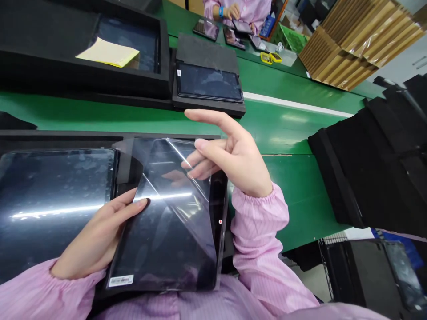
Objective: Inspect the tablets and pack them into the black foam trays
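My left hand grips the left edge of a black tablet screen, its thumb lying on the front. The screen is tilted near my body, with a white barcode label at its lower left corner and a small round red-and-white sticker on the right border. Clear plastic film stands bent away from the upper part of the glass. At its upper right, my right hand has the film's edge between the thumb and curled fingers, while the index finger points out to the left.
A large dark screen lies in black foam at left. Beyond it, a foam tray bears a yellow paper pad, beside a smaller tablet. A co-worker handles tablets opposite. Cardboard and black foam stacks stand right.
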Motion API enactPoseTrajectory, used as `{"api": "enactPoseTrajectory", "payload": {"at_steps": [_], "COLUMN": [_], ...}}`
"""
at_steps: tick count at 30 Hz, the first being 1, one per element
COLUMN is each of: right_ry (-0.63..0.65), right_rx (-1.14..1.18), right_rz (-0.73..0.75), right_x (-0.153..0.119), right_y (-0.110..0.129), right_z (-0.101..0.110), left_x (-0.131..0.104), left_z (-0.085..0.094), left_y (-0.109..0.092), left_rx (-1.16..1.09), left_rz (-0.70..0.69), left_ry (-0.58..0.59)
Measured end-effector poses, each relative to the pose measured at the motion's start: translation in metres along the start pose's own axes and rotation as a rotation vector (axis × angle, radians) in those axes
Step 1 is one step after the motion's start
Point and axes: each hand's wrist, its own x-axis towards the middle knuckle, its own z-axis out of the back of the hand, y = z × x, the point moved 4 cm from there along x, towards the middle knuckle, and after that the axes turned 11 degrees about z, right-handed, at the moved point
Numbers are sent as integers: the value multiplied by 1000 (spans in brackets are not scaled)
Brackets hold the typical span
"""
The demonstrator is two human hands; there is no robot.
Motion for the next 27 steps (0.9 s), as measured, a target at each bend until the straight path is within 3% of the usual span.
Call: {"api": "enactPoseTrajectory", "payload": {"at_steps": [4, 13, 27], "right_ry": [34, 9, 43], "right_rx": [149, 168, 135], "right_rz": [-39, -52, -69], "right_x": [6, 3, -5], "right_y": [-7, -2, 3], "right_z": [4, 2, 3], "left_x": [1, 2, 14], "left_z": [1, 7, 30], "left_y": [-2, -2, 1], "left_rx": [4, 35, 87], "left_rz": [-2, -30, -96], "left_ry": [-51, -57, 62]}}
